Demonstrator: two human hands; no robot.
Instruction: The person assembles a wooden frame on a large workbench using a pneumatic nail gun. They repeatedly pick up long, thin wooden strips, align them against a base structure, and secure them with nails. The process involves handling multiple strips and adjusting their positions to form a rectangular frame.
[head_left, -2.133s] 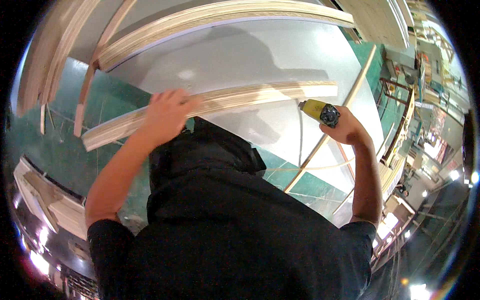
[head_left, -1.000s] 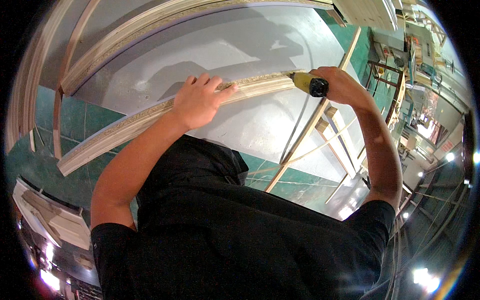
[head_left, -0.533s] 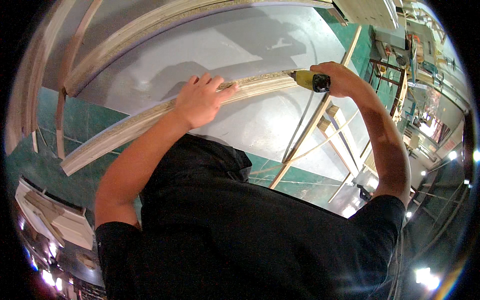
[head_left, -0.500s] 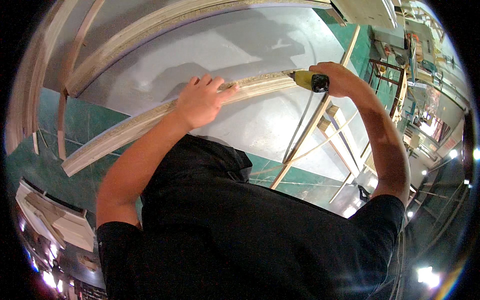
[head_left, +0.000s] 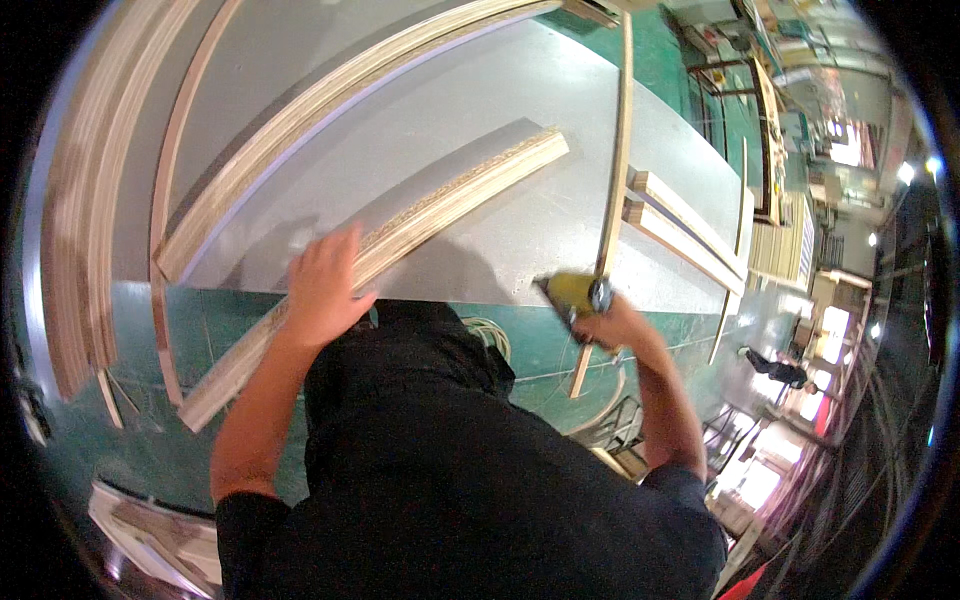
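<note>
My left hand (head_left: 324, 285) lies across a long laminated wooden strip (head_left: 460, 205), its fingers stretched out and slightly blurred. The strip runs slantwise over a large grey panel (head_left: 420, 100), and its near end sticks out past the panel's edge. In my right hand (head_left: 612, 325) is a yellow-and-black power tool (head_left: 574, 298) with a pointed nose, aimed left. The tool is apart from the strip, above the panel's near edge; its exact kind is blurred.
A longer wooden strip (head_left: 330, 105) lies farther back. A thin batten (head_left: 615, 150) crosses the panel on the right, beside two short wooden pieces (head_left: 690, 235). Stacked strips (head_left: 95, 200) stand at left. A coiled hose (head_left: 490, 338) lies on the green floor (head_left: 230, 335). A person (head_left: 780, 370) is far right.
My right hand has brought the tool away from the strip's far end, back toward my body. The left hand remains on the strip. The whole view has shifted.
</note>
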